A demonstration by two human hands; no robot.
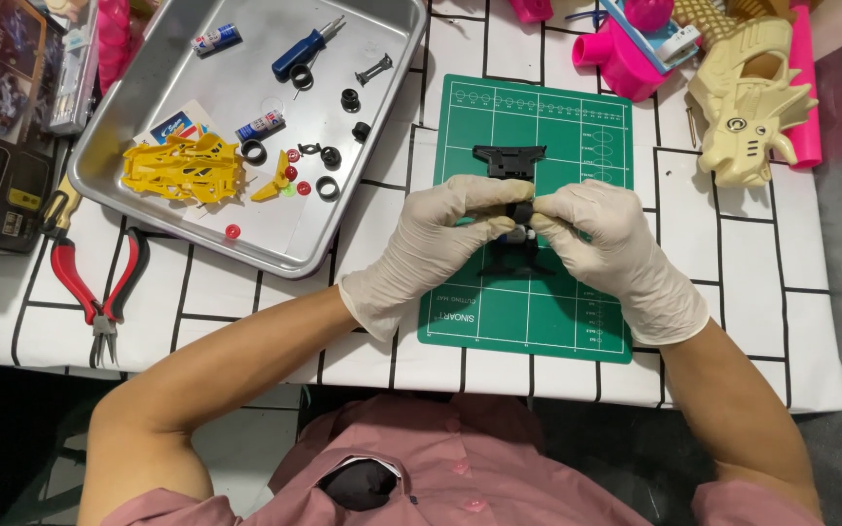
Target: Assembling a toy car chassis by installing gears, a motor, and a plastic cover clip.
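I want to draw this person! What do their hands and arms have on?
Both the left hand and the right hand wear thin, cream-white, wrinkly gloves ending just past the wrists. The forearms are bare. Short pink shirt sleeves cover the upper arms.

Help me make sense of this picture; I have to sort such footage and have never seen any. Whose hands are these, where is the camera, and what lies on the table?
There is one picture, taken by a camera worn on a person's head, looking down at their own two gloved hands. There is no machine here.

The left hand and right hand together grip a small black plastic chassis above a green cutting mat. The fingers hide its middle.

The mat lies on a white tablecloth with black lines. To the left stands a metal tray holding a yellow car shell, a blue screwdriver, two batteries, black rings and small red beads. Red pliers lie beside the tray. At the top right are a cream toy and pink plastic parts.
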